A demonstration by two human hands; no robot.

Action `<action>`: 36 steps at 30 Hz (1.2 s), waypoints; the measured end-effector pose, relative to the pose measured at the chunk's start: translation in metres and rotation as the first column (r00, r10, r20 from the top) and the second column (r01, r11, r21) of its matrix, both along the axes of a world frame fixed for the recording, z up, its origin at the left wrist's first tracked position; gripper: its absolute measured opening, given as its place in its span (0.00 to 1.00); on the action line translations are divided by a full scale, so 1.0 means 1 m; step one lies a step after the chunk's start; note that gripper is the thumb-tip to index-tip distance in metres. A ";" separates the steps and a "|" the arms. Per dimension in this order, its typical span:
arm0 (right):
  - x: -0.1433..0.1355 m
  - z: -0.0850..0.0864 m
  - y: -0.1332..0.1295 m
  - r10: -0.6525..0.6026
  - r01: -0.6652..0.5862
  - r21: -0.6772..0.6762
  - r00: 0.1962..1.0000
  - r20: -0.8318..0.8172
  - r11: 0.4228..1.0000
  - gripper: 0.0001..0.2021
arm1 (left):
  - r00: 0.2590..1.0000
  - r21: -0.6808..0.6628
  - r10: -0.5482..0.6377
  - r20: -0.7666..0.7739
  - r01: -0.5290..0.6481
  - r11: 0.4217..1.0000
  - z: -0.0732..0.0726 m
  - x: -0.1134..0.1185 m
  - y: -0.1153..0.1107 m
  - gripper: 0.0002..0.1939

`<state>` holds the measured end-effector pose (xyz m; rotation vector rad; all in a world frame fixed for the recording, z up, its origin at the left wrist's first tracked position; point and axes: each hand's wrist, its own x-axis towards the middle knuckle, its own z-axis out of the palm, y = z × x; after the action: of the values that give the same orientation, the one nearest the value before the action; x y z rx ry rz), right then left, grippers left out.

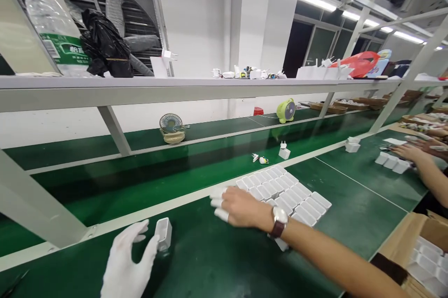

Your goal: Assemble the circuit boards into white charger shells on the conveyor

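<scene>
My left hand (131,260), in a white glove, has its thumb and fingers spread, the thumb beside a small white open-topped box (163,233) that stands on the green work surface. My right hand (233,205), with white finger covers and a wristwatch (279,221), reaches over the surface; its fingers are slightly blurred and what they hold, if anything, is hidden. Behind and to the right of it lies a block of many white box shells (301,200) in rows, partly covered by my forearm.
A belt (150,176) runs behind, carrying a white plug piece (284,151) and small parts (260,159). A shelf (196,82) spans above, on slanted posts. At right are another person's hands (409,151), white boxes (392,162) and a carton (402,246). Two small fans stand farther back.
</scene>
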<state>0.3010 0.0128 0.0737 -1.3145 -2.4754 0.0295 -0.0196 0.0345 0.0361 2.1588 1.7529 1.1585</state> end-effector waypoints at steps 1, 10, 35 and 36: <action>0.020 0.003 0.015 -0.070 0.070 -0.025 0.998 0.003 0.997 0.14 | 0.998 -0.081 0.034 0.047 -0.030 0.996 -0.003 -0.002 0.004 0.31; 0.175 -0.011 0.105 -0.644 0.636 -0.262 0.762 0.066 0.725 0.15 | 0.941 -0.398 0.070 0.332 0.072 0.915 -0.024 -0.020 0.020 0.33; -0.002 -0.007 0.030 0.045 -0.083 -0.346 0.992 -0.116 0.934 0.26 | 0.919 -0.395 0.001 0.394 0.168 0.903 -0.036 -0.016 0.023 0.25; -0.012 -0.013 0.017 0.090 -0.123 -0.339 0.990 -0.112 0.933 0.27 | 0.922 -0.381 -0.013 0.386 0.172 0.908 -0.037 -0.016 0.023 0.24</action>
<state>0.2894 0.0299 0.0612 -1.2699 -2.5350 0.5637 -0.0353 0.0571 -0.0010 1.6296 1.5341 0.9890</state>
